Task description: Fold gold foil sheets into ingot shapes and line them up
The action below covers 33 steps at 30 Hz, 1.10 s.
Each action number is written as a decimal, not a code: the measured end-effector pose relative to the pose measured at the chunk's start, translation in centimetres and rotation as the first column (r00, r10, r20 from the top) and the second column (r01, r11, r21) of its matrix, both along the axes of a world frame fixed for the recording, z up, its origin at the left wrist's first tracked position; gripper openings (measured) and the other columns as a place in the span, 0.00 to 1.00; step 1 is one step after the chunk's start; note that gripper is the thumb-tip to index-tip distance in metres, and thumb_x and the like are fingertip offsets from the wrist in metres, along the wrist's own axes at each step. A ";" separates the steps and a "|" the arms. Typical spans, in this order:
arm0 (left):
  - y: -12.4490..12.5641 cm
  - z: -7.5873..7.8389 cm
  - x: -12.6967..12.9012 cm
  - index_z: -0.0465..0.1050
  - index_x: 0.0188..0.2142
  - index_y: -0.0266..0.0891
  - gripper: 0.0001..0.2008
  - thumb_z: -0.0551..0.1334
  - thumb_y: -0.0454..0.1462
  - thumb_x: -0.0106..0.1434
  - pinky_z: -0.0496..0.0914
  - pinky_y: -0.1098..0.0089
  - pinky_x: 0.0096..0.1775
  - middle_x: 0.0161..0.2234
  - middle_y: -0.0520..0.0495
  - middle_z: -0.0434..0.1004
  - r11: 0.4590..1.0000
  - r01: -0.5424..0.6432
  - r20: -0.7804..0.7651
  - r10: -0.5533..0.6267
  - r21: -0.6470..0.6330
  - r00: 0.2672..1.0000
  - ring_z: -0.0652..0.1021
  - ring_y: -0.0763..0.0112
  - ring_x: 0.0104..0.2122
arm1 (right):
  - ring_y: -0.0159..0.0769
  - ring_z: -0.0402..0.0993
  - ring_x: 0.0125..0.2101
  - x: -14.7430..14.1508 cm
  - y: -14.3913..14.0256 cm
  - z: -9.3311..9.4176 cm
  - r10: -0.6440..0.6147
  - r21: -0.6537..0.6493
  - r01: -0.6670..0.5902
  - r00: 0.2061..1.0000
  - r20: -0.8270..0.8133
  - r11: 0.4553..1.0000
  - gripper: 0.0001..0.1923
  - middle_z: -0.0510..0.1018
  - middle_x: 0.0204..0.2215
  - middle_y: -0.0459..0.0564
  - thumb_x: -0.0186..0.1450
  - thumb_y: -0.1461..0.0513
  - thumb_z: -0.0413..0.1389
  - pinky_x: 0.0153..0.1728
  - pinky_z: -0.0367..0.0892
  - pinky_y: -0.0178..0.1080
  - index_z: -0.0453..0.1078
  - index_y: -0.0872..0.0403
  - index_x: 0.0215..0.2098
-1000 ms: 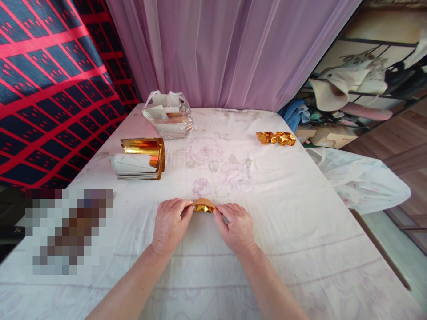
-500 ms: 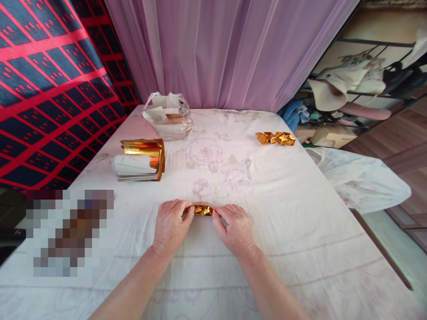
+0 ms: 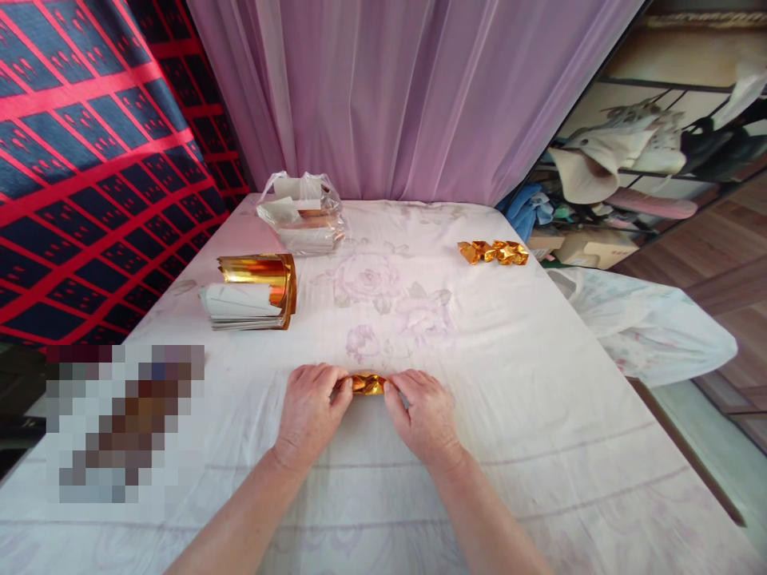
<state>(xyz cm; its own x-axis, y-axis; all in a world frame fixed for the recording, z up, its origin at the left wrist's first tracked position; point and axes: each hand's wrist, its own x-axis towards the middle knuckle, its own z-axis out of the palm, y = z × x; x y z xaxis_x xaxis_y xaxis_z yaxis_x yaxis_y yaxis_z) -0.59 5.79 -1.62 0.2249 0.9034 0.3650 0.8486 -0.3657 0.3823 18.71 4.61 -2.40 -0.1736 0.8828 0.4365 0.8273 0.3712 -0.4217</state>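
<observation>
A small piece of folded gold foil paper [image 3: 367,384] lies across the front middle of the table, between my two hands. My left hand [image 3: 312,407] pinches its left end between thumb and fingers. At the other end, the thumb and fingers of my right hand [image 3: 423,411] are closed on it in the same way. Creases show on the foil's shiny face; its ends are hidden under my fingertips. Several folded gold foil pieces [image 3: 494,252] sit in a row at the back right. To the left stands a curled stack of gold foil sheets [image 3: 255,291] with white backs.
A clear plastic bag [image 3: 303,214] holding more sheets stands at the back left of the cloth-covered table [image 3: 515,383]. A pixelated patch [image 3: 129,423] covers something at the left. Beyond the right edge are a white bag [image 3: 653,323] and a shelf with shoes [image 3: 635,144].
The foil between my hands looks slightly more twisted and its creases have shifted. Both hands keep their pinch, and the view has tilted a little.
</observation>
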 end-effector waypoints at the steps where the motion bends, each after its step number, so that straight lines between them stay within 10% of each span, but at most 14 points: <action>1: 0.0 0.0 0.0 0.72 0.30 0.42 0.07 0.58 0.34 0.65 0.66 0.61 0.39 0.29 0.52 0.78 1.000 0.008 0.002 -0.008 0.000 1.000 0.77 0.64 0.31 | 0.34 0.72 0.28 0.0 0.0 0.0 0.001 -0.002 -0.001 1.000 0.002 1.000 0.14 0.77 0.25 0.47 0.69 0.63 0.50 0.32 0.58 0.38 0.73 0.52 0.27; 33: -0.2 0.8 0.4 0.67 0.27 0.42 0.14 0.50 0.35 0.69 0.64 0.61 0.38 0.26 0.50 0.71 0.985 0.153 -0.008 -0.154 -0.085 0.988 0.71 0.65 0.30 | 0.33 0.66 0.24 -0.1 0.0 0.3 -0.027 0.061 0.026 0.999 0.022 0.998 0.17 0.71 0.19 0.46 0.66 0.66 0.48 0.30 0.54 0.38 0.65 0.52 0.20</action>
